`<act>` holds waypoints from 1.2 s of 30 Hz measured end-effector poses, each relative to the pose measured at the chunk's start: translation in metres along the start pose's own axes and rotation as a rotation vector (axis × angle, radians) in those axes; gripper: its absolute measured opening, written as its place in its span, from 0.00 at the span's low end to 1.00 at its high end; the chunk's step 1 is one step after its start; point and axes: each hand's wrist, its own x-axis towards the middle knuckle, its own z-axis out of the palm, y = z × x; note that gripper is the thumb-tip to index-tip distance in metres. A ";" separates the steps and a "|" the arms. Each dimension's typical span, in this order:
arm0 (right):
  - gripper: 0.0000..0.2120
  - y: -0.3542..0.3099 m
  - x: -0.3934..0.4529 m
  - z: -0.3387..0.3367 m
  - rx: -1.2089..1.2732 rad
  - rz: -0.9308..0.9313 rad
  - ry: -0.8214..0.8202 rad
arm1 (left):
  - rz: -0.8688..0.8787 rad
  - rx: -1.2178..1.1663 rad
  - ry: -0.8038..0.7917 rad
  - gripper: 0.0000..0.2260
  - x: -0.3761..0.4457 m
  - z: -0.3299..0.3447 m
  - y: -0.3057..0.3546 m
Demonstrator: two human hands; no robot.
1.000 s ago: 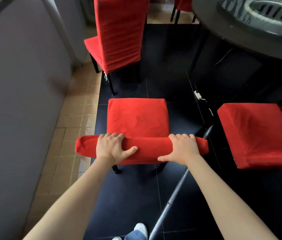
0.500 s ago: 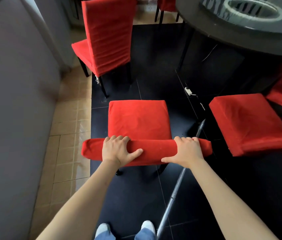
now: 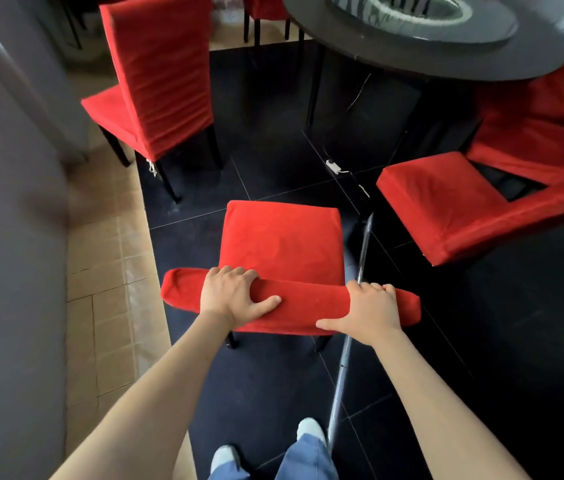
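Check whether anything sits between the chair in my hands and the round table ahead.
Nothing separates the left hand or right hand from the chair; both grip its backrest. Toward the table, a small white object on a cord lies on the floor, and a metal pole runs close along the seat's right edge.

a second red fabric-covered chair (image 3: 159, 81) stands far left, a third red chair (image 3: 453, 209) at right beside a round dark glossy table (image 3: 401, 57); a thin silver metal pole (image 3: 342, 358) slants over black floor tiles (image 3: 273, 161).
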 end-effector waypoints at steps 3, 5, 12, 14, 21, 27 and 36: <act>0.50 -0.006 -0.014 0.002 0.005 0.038 0.001 | 0.041 0.003 -0.002 0.42 -0.004 -0.001 -0.003; 0.50 -0.010 -0.024 0.005 0.002 0.065 0.011 | 0.072 -0.001 0.000 0.42 -0.007 0.000 -0.006; 0.49 -0.018 -0.035 0.007 0.005 0.121 0.003 | 0.134 0.007 0.004 0.42 -0.009 0.001 -0.011; 0.50 -0.019 -0.033 0.007 -0.010 0.117 -0.011 | 0.139 0.004 0.011 0.41 -0.007 0.003 -0.013; 0.53 -0.026 -0.018 0.002 -0.036 0.141 -0.040 | 0.153 -0.020 0.027 0.41 0.011 0.003 -0.023; 0.56 -0.028 0.008 -0.003 -0.053 0.153 -0.061 | 0.156 0.002 0.015 0.42 0.039 -0.002 -0.028; 0.58 -0.027 0.053 -0.010 -0.062 0.151 -0.070 | 0.170 -0.003 0.017 0.42 0.087 -0.007 -0.039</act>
